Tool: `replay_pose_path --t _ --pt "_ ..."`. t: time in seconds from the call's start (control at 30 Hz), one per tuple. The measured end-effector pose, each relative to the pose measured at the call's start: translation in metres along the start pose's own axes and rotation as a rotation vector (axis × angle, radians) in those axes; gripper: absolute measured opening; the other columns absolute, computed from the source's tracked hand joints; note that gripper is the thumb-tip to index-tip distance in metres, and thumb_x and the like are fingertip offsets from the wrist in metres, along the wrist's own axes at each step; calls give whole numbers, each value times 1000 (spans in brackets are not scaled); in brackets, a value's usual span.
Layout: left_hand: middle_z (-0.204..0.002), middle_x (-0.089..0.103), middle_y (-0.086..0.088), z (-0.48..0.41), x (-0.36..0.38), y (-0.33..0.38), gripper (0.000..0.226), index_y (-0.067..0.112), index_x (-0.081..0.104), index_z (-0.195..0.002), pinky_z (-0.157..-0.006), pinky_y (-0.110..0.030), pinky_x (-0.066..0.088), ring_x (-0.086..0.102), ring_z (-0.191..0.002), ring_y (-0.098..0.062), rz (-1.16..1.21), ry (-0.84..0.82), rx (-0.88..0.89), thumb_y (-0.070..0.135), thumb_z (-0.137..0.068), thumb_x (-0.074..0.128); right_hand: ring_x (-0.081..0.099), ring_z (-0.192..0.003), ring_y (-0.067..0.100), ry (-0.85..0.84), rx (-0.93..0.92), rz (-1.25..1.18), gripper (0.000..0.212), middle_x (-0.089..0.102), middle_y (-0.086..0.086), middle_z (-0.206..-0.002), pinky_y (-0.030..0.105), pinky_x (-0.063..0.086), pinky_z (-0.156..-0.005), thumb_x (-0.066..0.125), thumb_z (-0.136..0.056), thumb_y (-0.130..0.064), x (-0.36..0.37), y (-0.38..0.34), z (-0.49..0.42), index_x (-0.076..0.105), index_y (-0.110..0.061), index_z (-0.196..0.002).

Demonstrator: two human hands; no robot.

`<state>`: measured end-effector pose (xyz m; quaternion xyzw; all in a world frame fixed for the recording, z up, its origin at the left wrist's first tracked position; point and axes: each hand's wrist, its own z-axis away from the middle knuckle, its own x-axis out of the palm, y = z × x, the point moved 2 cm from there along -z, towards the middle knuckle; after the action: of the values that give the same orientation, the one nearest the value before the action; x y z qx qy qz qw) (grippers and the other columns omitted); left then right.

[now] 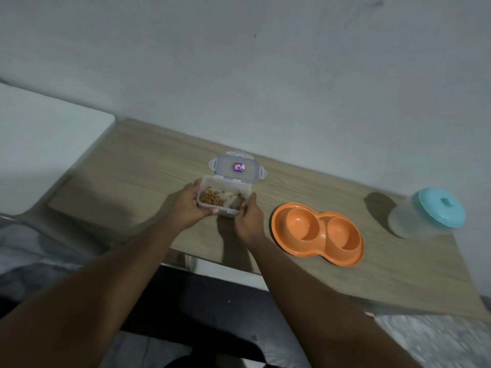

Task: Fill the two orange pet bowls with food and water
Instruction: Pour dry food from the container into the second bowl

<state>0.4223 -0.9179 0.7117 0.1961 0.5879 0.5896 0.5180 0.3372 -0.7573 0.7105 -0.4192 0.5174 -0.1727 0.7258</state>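
Note:
A clear plastic food container (225, 193) with brown kibble inside sits on the wooden table (148, 168). Its lid (237, 168) lies flat just behind it. My left hand (192, 205) grips the container's left side, and my right hand (248, 216) holds its right front corner. To the right lies the orange double pet bowl (317, 233); both of its cups look empty. Further right stands a translucent water jug (414, 221) with a light blue lid (442, 208).
The table runs along a grey wall. A white surface (45, 144) adjoins its left end. Below the table's front edge the floor is dark, with pale fabric at the left and right bottom corners.

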Motion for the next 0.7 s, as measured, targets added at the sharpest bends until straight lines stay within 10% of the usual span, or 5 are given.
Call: replay_pose_path --t 0.17,0.33,0.47,0.7 --pt "-107 73 18 -17 2 -7 85 50 53 -121 -90 -38 58 72 -98 -4 -161 9 -8 63 -45 89 65 -92 30 36 -46 -43 41 67 13 -104 26 41 -70 41 -90 -5 -22 -1 2 42 -11 -131" --pt "-115 71 0 -6 29 74 82 18 51 -137 -78 -31 61 68 -113 -25 74 -69 67 -1 -67 89 64 -100 23 193 -67 -137 38 67 7 -114 35 52 -84 37 -95 -26 -83 -6 -5 50 -15 -130" --pt "-111 63 12 -7 61 116 74 23 54 -127 -105 -41 50 64 -112 -18 143 -120 97 -10 -68 84 60 -105 21 256 36 -320 31 63 7 -120 37 50 -93 44 -99 -38 -134 2 -9 48 -22 -124" --pt "-114 70 2 6 116 135 76 18 54 -131 -99 -34 55 69 -104 -8 157 -200 164 -9 -67 86 63 -106 32 79 237 -708 19 57 10 -123 58 57 -78 47 -100 -38 -190 43 -2 43 -29 -117"
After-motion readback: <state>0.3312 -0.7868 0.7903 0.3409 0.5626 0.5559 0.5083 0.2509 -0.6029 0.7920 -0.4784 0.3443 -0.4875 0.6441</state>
